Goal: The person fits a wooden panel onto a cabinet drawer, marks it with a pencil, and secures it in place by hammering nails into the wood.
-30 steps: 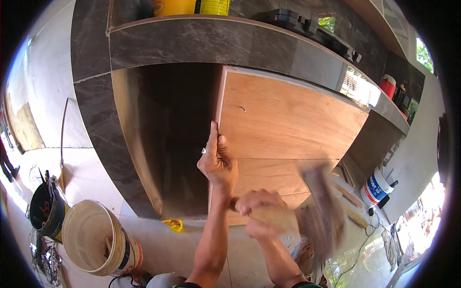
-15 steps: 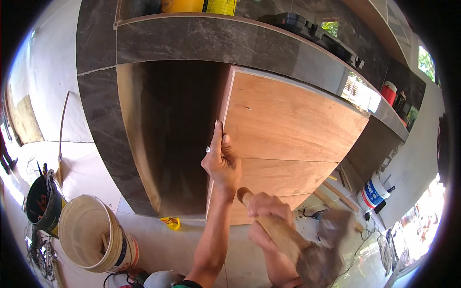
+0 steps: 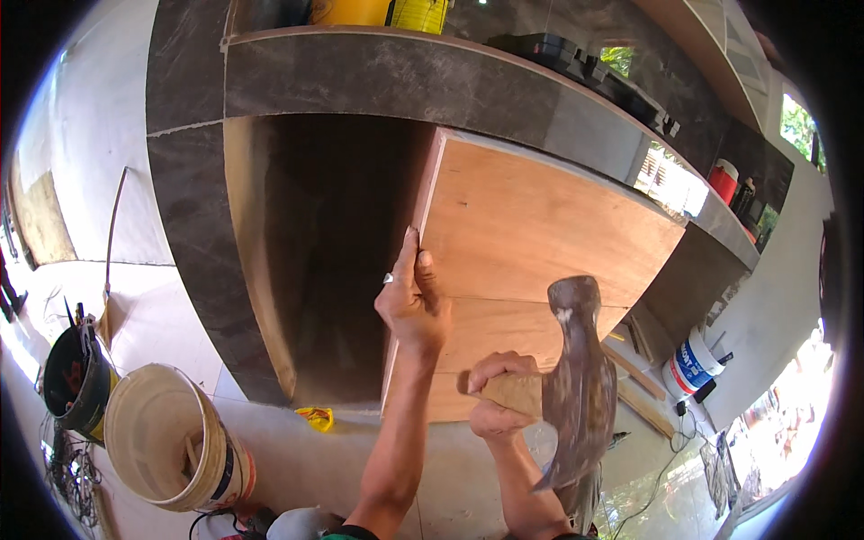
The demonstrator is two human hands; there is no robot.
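My left hand (image 3: 412, 302) grips the left edge of a plywood panel (image 3: 540, 225) that stands under a dark stone counter (image 3: 396, 72). There is a ring on one finger. My right hand (image 3: 497, 394) is closed around the wooden handle of a claw hammer (image 3: 576, 378). The hammer's metal head is upright in front of the panel's lower right part, a little blurred. To the left of the panel the cabinet opening (image 3: 333, 261) is dark and open.
A cream bucket (image 3: 166, 441) and a dark bucket of tools (image 3: 76, 378) stand on the floor at lower left. A yellow scrap (image 3: 317, 417) lies by the cabinet base. At right are a white-and-blue tub (image 3: 691, 364), wood strips and cables. Boxes and containers sit on the counter.
The hammer has swung from low at the right up in front of the panel, its head now raised. My left hand keeps its hold on the panel's edge.
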